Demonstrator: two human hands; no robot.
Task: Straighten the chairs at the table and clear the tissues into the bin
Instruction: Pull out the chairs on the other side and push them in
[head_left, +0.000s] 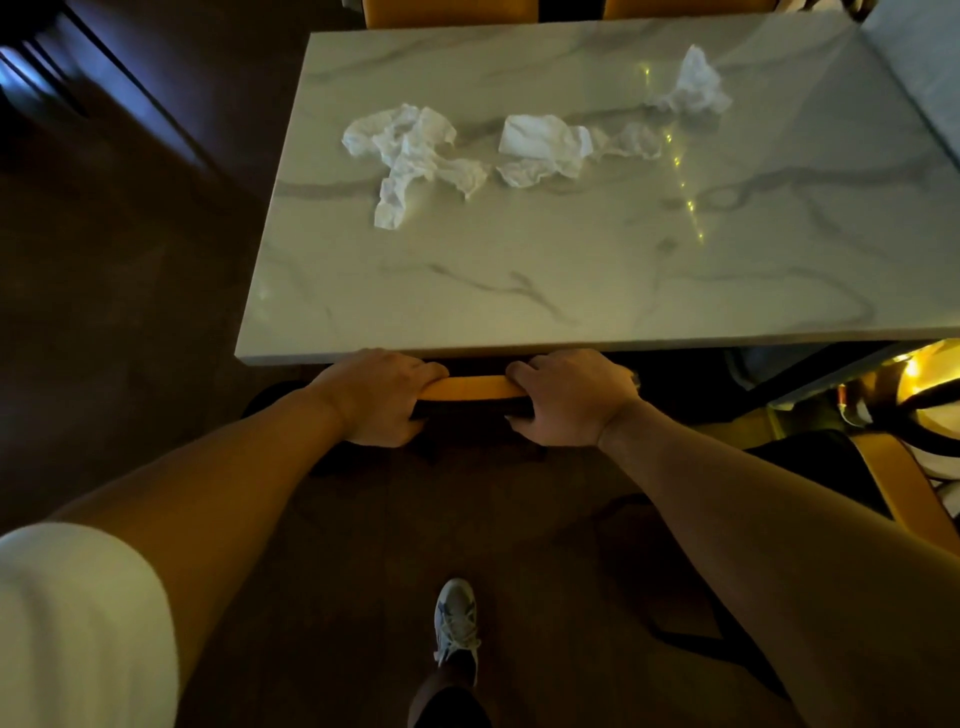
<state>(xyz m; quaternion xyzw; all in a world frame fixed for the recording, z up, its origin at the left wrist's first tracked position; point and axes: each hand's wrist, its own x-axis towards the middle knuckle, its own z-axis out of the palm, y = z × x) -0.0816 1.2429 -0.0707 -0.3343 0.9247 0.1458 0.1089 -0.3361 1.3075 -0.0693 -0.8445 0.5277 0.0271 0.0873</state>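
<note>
Presently gripped by left hand (382, 397) and right hand (569, 397), fingers curled: yellow curved chair back (470, 387), against white marble-patterned table (519, 291). Crumpled white tissues (415, 156) scattered far side; second yellow chair (898, 483) near right.

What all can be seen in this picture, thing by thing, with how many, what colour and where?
table: one, pale marble with grey veins, centre.
tissues: about three crumpled clumps, white, in a row across the far half of the table.
gripped chair: one, yellow, its top rail at the table's near edge.
far chairs: two yellow backs, beyond the table's far edge.
side chair: one, yellow, on the right, angled away from the table.
floor: dark.
shoe: one, pale, bottom centre.
sleeve: one, white, bottom left.
left hand: grips the rail.
right hand: grips the rail.
</note>
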